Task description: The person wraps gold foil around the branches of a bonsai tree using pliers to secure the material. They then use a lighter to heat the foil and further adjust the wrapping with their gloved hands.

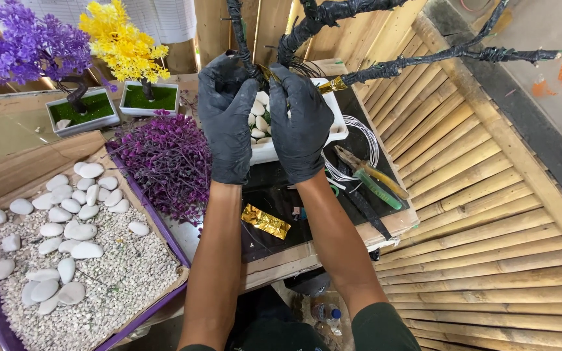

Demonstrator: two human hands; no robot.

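While both gloved hands' fingers (235, 84) grip the black trunk (294, 39), white pot (339, 127) of pebbles (258, 120) beneath.

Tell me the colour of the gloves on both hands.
Black. Both the left hand and right hand wear black gloves, clearest in the head view.
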